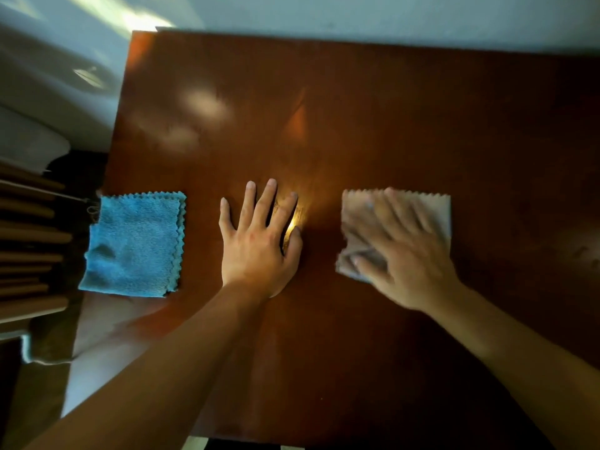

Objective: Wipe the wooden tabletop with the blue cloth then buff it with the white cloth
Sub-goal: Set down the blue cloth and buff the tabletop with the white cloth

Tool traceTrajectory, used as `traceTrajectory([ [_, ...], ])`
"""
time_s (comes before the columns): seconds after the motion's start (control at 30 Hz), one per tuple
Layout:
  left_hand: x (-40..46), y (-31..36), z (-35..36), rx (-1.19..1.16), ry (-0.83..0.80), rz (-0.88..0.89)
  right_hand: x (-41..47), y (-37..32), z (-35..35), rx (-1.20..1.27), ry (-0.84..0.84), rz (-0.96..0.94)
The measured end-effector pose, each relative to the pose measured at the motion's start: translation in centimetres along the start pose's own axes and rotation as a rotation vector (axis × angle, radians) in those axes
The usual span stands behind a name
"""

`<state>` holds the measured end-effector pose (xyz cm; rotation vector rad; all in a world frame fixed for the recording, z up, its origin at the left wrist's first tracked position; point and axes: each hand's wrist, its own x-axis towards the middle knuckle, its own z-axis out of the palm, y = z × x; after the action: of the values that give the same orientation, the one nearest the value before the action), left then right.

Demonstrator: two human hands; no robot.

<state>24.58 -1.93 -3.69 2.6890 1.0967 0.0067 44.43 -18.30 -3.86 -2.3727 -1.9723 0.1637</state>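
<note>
The dark wooden tabletop fills most of the view. A folded blue cloth lies flat at its left edge, with nothing touching it. My left hand rests flat on the bare wood at the middle, fingers spread and straight. To the right, my right hand lies on the white cloth, fingers stretched over it; the hand is blurred with motion. The cloth's lower left corner is bunched under the thumb.
A pale wall runs along the table's far edge. Wooden slats of some furniture stand close to the table's left side. A bright patch of light shines on the wood beside my left hand.
</note>
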Motion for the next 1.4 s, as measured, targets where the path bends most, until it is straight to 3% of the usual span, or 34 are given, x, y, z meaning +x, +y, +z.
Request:
traceTrajectory([
  [0.13, -0.1, 0.1, -0.1, -0.004, 0.018, 0.009, 7.0, 2.6, -0.9, -0.015, 0.024, 0.258],
  [0.23, 0.0, 0.1, -0.1, -0.018, 0.017, 0.0, 10.0, 1.5, -0.8, -0.046, 0.038, 0.261],
  [0.43, -0.1, 0.2, -0.2, -0.037, 0.016, 0.004, 3.2, -3.1, 0.4, 0.025, -0.008, -0.032],
  [0.53, -0.1, 0.2, -0.1, -0.029, 0.019, 0.005, -0.1, -1.9, 0.3, 0.031, 0.008, -0.144],
  [0.73, 0.0, 0.1, -0.2, -0.008, -0.015, 0.009, 8.6, 4.7, -1.4, 0.006, -0.027, 0.188],
  [0.87, 0.1, 0.0, -0.2, 0.007, -0.024, 0.02, 14.7, 3.9, -1.7, -0.037, -0.037, 0.314],
  [1.1, 0.2, 0.1, -0.6, 0.004, -0.051, 0.011, 7.9, -1.3, -0.1, -0.029, -0.062, -0.018],
  [1.23, 0.5, 0.5, -1.0, -0.049, -0.049, -0.012, 4.8, 0.6, -0.2, -0.053, -0.091, -0.14],
  [1.3, 1.1, 1.0, -1.1, -0.064, -0.043, -0.016, 6.3, 2.5, -0.7, -0.048, -0.119, -0.094],
  [1.4, 2.6, 2.2, -0.9, -0.066, -0.054, 0.032, 11.1, 5.0, -1.6, 0.007, -0.066, 0.177],
])
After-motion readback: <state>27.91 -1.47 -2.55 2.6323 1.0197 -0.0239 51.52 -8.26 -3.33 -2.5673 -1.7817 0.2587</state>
